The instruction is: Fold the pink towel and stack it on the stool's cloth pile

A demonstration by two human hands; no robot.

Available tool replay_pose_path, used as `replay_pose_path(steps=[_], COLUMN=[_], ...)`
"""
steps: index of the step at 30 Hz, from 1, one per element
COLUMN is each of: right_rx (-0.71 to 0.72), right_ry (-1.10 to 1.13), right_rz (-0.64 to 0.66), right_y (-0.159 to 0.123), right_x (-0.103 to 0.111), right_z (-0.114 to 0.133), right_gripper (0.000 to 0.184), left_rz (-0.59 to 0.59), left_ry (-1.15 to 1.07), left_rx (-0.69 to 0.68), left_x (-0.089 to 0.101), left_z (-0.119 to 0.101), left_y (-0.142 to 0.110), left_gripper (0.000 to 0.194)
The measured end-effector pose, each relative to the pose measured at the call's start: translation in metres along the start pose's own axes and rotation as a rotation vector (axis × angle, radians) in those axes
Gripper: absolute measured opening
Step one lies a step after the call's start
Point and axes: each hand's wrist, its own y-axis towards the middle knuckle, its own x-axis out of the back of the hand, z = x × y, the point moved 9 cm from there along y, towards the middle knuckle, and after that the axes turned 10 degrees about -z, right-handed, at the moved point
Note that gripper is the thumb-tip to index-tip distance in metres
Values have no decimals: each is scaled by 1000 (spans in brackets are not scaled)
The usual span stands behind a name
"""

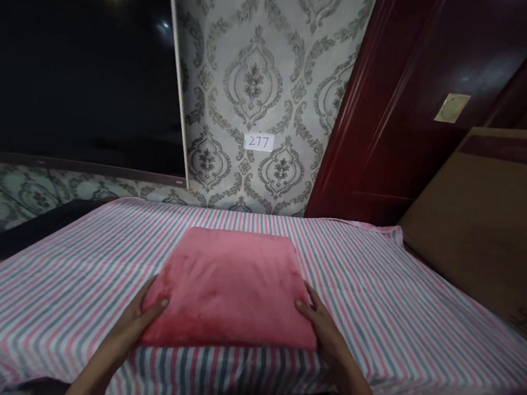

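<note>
A folded pink plush blanket (229,285) lies flat on a surface covered by a pink, grey and white striped sheet (399,302), near its front edge. My left hand (137,323) grips the blanket's near left corner, thumb on top. My right hand (322,328) holds the near right edge, thumb on top and fingers along the side.
A patterned grey wallpaper wall (257,83) with a small label reading 277 (258,142) stands behind. A dark screen (70,55) fills the upper left. A dark red wooden door (424,82) and a brown wooden board (494,217) are on the right.
</note>
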Motion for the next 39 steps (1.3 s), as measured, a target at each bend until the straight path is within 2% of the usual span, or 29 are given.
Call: replay_pose_path(steps=[2, 5, 7, 9, 11, 13, 15, 16, 18, 20, 22, 25, 32, 39], right_rx=[-20, 10, 25, 31, 27, 26, 28, 23, 8, -12, -12, 9, -65, -111], right_ry=[11, 14, 11, 9, 14, 27, 53, 69, 105, 145, 188, 249, 360, 440], right_rz=[0, -44, -60, -58, -43, -23, -1, 16, 55, 77, 83, 97, 56, 95], right_y=[0, 2, 2, 2, 1, -1, -2, -3, -5, -7, -10, -14, -18, -15], right_x=[3, 8, 10, 10, 9, 6, 1, -2, -10, -19, -26, -36, -46, -55], right_z=[-12, -19, -19, -17, -14, -10, -6, -4, 1, 6, 13, 23, 20, 15], right_gripper=[91, 88, 87, 85, 81, 77, 72, 71, 68, 66, 65, 63, 66, 59], left_rz=[39, 53, 9, -108, -266, -376, -396, -361, -228, -92, -24, -44, -196, -220], left_ry=[30, 82, 162, 277, 412, 527, 612, 642, 686, 747, 809, 827, 753, 771], left_rx=[-11, -25, -58, -130, -317, -618, -913, -1041, -1243, -1345, -1361, -1322, -1313, -1360], left_x=[-3, -7, -4, 5, 14, 10, -10, -26, -61, -94, -118, -136, -135, -142], left_z=[11, 21, 22, 16, -3, -30, -52, -58, -63, -59, -52, -43, -39, -45], left_y=[2, 5, 6, 4, -6, -31, -63, -80, -109, -128, -135, -132, -131, -131], left_gripper=[85, 84, 90, 98, 96, 84, 74, 73, 75, 74, 75, 78, 70, 78])
